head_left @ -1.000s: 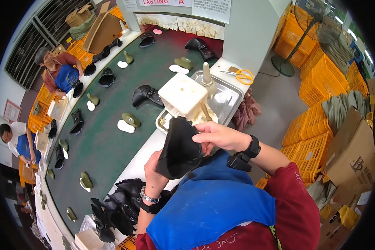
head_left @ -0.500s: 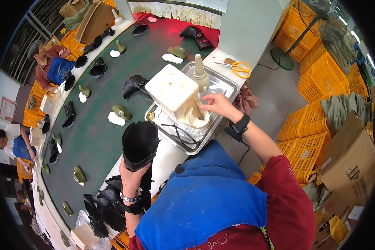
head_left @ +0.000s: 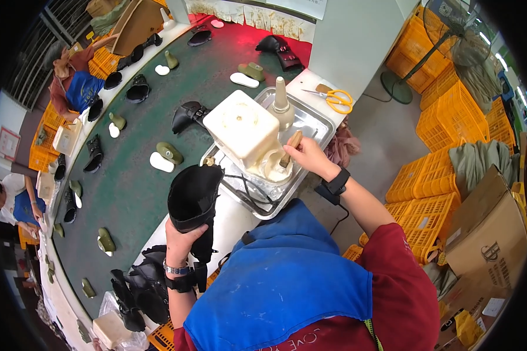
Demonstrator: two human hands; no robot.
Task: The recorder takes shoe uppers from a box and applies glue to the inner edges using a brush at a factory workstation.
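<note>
One hand (head_left: 312, 158), the right, now grips the brush (head_left: 295, 139)

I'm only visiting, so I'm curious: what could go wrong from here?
The brush in the right hand, at the mouth of the white container, might drip onto the metal tray. The black boot upper is held by the left hand alone, so it could slip. The orange-handled scissors lie loose beside the tray; a reaching arm might knock them.

free desk (head_left: 235, 217) between black boot (head_left: 188, 196) and metal tray (head_left: 303, 126), white container (head_left: 240, 120) blocking tray's left side, upright bottle (head_left: 281, 108) beside it
</note>
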